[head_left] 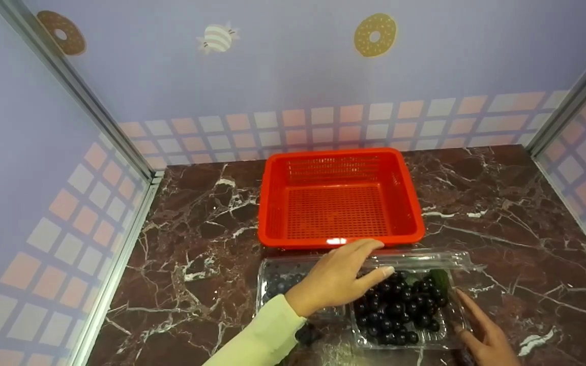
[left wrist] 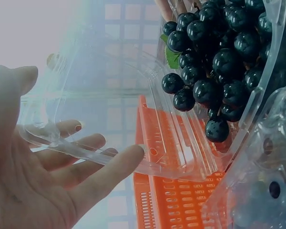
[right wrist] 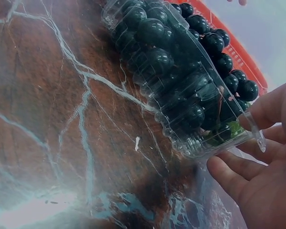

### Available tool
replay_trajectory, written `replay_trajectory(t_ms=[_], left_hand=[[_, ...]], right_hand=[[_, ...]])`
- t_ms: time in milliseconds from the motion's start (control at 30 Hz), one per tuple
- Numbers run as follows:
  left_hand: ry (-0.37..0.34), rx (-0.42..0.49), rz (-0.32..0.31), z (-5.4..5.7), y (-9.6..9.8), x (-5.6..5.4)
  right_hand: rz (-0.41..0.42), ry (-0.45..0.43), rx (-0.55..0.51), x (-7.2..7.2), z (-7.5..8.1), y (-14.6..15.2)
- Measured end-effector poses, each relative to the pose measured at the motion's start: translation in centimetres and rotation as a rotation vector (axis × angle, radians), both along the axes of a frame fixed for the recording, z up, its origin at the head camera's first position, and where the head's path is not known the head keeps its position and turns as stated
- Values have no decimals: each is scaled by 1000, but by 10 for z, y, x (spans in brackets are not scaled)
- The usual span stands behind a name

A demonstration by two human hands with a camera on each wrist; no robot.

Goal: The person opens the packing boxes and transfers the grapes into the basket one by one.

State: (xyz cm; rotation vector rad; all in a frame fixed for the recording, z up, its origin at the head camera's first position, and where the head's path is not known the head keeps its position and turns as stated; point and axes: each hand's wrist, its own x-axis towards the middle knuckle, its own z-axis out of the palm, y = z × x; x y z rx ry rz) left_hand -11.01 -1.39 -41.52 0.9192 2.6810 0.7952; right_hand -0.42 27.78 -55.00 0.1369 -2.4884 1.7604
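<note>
My left hand (head_left: 336,277) reaches over the hinged lid of a clear plastic clamshell box, fingers extended and thumb apart. In the left wrist view its fingers lie against or just behind the transparent lid (left wrist: 76,148); exact contact is unclear. Dark purple-black grapes (head_left: 394,310) with a bit of green leaf fill the box's base. My right hand (head_left: 486,335) holds the right end of that box (right wrist: 205,148), its fingertips at the rim and the lower corner. A second clear box (head_left: 265,284) of dark grapes stands to the left, partly covered by my left arm.
A red perforated plastic basket (head_left: 341,244) stands just behind the boxes, with nothing in it. Brown-red marbled tabletop (head_left: 206,244) lies under everything. Patterned panels (head_left: 293,66) enclose the back and sides. Small dark items (head_left: 305,334) show beside my left sleeve.
</note>
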Motion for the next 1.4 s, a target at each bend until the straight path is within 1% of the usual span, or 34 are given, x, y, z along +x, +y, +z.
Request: replay_trajectory(t_ms=[133, 200, 300, 467, 700, 767, 867, 933, 1000, 1067, 1100, 1233, 1400], left_hand=[[22, 6, 9, 2, 0, -1], [33, 15, 15, 3, 0, -1], [49, 30, 20, 4, 0, -2], [93, 58, 21, 4, 1, -4], [171, 119, 33, 5, 0, -8], [191, 145, 36, 5, 0, -9], [216, 180, 45, 5, -1, -9], [230, 198, 49, 5, 0, -10], [247, 219, 48, 5, 0, -10], [269, 238, 44, 5, 0, -10], [281, 249, 39, 4, 0, -11], [318, 282, 25, 4, -1, -11], [337, 317, -1, 5, 0, -12]], right_hand=[[1, -26, 31, 2, 0, 0], [-3, -22, 42, 3, 0, 0], [-10, 6, 55, 4, 0, 0], [-12, 11, 45, 6, 0, -1], [-23, -7, -24, 8, -2, -1], [-25, -8, -28, 8, -2, -1], [-41, -17, 17, 9, 0, -2], [-62, -46, 64, 11, 3, -2], [-74, -87, 90, 11, 5, -2], [-72, -129, 81, 11, 7, -2], [-70, -136, 74, 11, 7, -2], [-41, -141, 9, 9, 6, -1], [-33, -152, -31, 8, 2, 1]])
